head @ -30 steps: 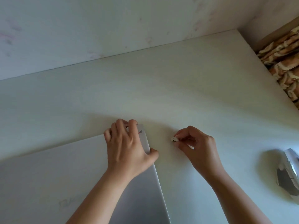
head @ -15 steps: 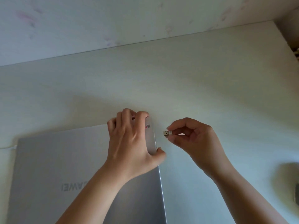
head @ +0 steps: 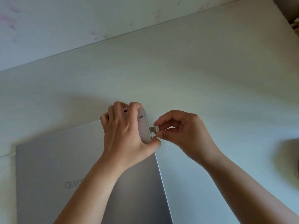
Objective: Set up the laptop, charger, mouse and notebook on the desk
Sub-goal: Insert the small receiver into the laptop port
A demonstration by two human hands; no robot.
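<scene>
1. The laptop [head: 90, 178] lies closed on the desk [head: 210, 75], lid up, at the lower left of the head view. Its far right corner is raised off the surface.
2. The left hand [head: 124, 135] grips that raised corner, fingers curled over the far edge and thumb against the right side. This hold probably tilts the side edge up so that a port can be seen and reached.
3. The USB receiver [head: 154, 129], likely the mouse's dongle, is pinched between thumb and fingertips of the right hand [head: 182, 135]. Its metal plug points left, just beside the laptop's right edge. Whether the plug has entered a port cannot be told.
4. Judged step: inserting the receiver. The plug must be kept level with the port and square to the edge.
5. A dark blurred object [head: 291, 156] sits at the right frame edge; its identity cannot be told.
6. The wall [head: 80, 21] meets the desk's far edge, well apart from the hands.
7. Bare desk shows beyond and to the right of the laptop, leaving room for the remaining items.
</scene>
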